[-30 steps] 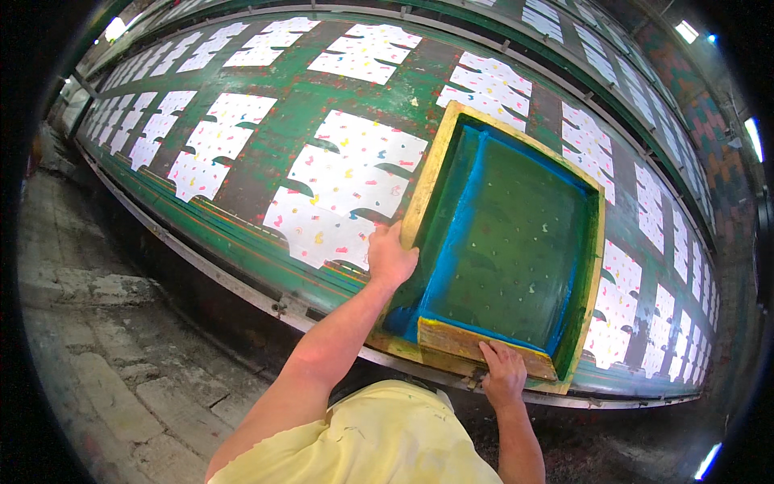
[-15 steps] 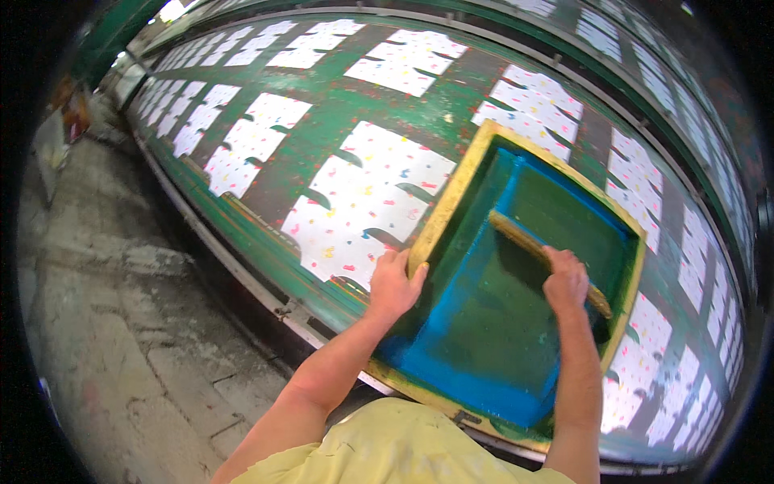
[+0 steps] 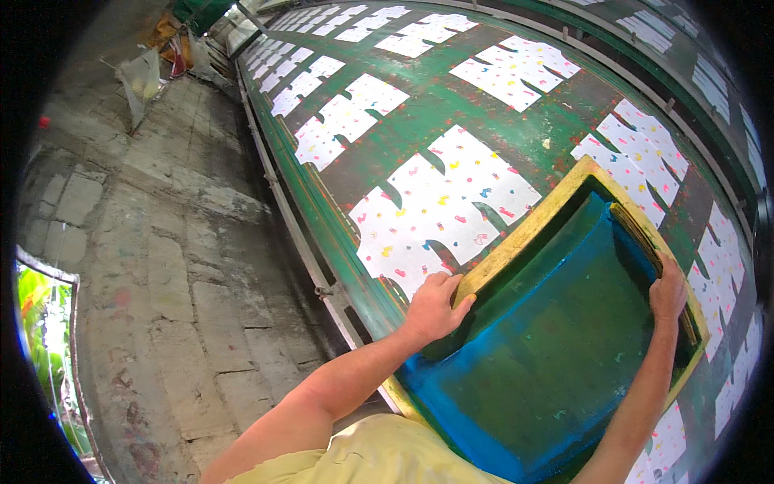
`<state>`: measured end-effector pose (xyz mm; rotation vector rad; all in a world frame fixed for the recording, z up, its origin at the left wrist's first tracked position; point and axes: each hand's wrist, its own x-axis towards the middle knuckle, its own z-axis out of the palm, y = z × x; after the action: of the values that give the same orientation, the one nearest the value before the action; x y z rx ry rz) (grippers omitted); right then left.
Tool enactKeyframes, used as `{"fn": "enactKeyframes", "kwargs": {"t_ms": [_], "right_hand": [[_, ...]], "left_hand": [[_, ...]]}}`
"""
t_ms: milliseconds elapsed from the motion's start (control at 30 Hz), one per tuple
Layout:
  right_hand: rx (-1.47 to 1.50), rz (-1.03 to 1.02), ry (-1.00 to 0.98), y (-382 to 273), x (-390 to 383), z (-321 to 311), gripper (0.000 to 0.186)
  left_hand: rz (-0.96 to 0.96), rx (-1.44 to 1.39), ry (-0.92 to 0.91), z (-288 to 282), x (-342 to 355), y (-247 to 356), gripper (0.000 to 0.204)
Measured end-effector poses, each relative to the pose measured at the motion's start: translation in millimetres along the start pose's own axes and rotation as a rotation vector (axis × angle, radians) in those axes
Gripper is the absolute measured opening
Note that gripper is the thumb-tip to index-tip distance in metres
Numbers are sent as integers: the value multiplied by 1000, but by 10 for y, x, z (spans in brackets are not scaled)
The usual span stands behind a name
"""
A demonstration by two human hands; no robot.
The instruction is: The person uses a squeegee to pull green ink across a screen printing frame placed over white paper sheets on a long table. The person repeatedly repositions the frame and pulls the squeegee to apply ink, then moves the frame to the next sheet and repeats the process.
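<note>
A yellow-rimmed screen-printing frame (image 3: 528, 244) lies at a slant on the long green table, its dark green mesh (image 3: 540, 363) bordered by blue strips. My left hand (image 3: 438, 308) is closed around the frame's left rim, near the close corner. My right hand (image 3: 667, 292) grips a long squeegee (image 3: 631, 228), which stands along the inside of the frame's right wall; its lower end shows below my fingers. Just left of the frame lies a white cloth piece (image 3: 451, 198) printed with small coloured motifs.
More printed white pieces (image 3: 516, 71) lie in rows along the green table (image 3: 435, 89). A metal rail (image 3: 278, 189) runs down the table's left edge, beside a worn stone floor (image 3: 177, 274). At the far left, leaves (image 3: 48, 339) show through an opening.
The squeegee has moved in my right hand from mid-mesh to the frame's right wall. My left hand keeps its hold on the rim. The view has swung left, showing more floor.
</note>
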<state>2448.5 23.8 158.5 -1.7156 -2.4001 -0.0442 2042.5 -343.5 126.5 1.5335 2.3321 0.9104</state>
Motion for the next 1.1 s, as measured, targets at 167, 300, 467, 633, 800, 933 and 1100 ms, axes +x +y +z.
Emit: {"fn": "enactKeyframes", "kwargs": {"t_ms": [167, 300, 467, 633, 800, 933, 1100], "right_hand": [[-35, -99, 13, 161, 12, 52, 60], [27, -88, -118, 11, -145, -154, 52], [69, -185, -156, -608, -912, -508, 47], [50, -140, -241, -1214, -1969, -731, 47], [138, -91, -272, -1705, -3031, -914, 40], [121, -79, -270, -2131, -3695, -1023, 40], [96, -84, -298, -2489, -4407, -1081, 44]], "left_hand": [[5, -8, 1, -12, 2, 11, 52], [-5, -19, -14, -30, -2, 20, 53], [-10, -69, 41, -6, -32, -22, 49], [96, -201, 37, 54, 37, -173, 36], [139, -98, -45, 28, 31, -178, 44], [86, -60, -114, -16, 17, -141, 55], [109, -65, -84, -68, -24, -75, 59]]}}
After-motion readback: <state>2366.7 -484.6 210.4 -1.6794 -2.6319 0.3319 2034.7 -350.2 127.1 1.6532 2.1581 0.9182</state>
